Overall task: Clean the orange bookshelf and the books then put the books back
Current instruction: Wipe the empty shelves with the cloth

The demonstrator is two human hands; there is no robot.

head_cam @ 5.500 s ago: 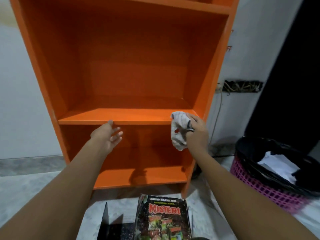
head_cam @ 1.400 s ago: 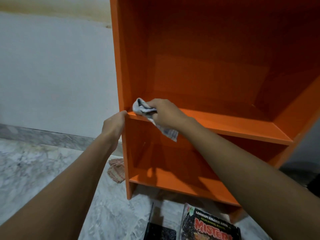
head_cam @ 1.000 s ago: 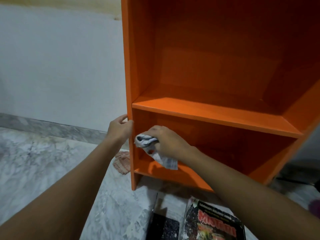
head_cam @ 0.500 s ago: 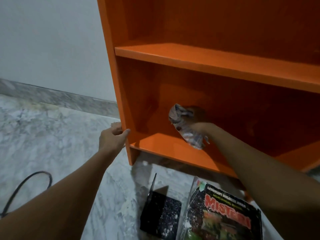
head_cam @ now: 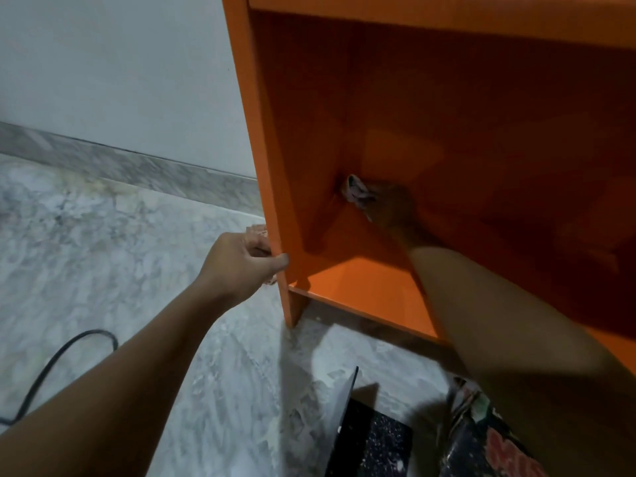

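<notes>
Hands first: we find the left hand (head_cam: 244, 261) gripping the front edge of the left upright of the orange bookshelf (head_cam: 256, 139), low down near its foot. We find the right hand (head_cam: 392, 210) reached deep into the lowest compartment, its fingers closed round a bunched cloth (head_cam: 356, 193) that is pushed into the rear corner at ten o'clock of that bay. Shadow is heavy there, and we cannot tell how much cloth meets the wood.

Two books lie on the floor (head_cam: 103, 253) at six o'clock from the shelf's front. A black book (head_cam: 373, 442) is propped partly open. A comic (head_cam: 481, 438) lies just beside it at three o'clock, partly under the right forearm. None stands in the bay.

We judge the step in hand to be wiping out the bottom bay. To do it well, we advise:
- working the corner seam first;
- then drawing the cloth forward in overlapping strokes to the front lip;
- bracing firmly with the left hand so the frame does not rock;
- catching the dust in the cloth, since anything swept over the lip would land on the books below.
</notes>
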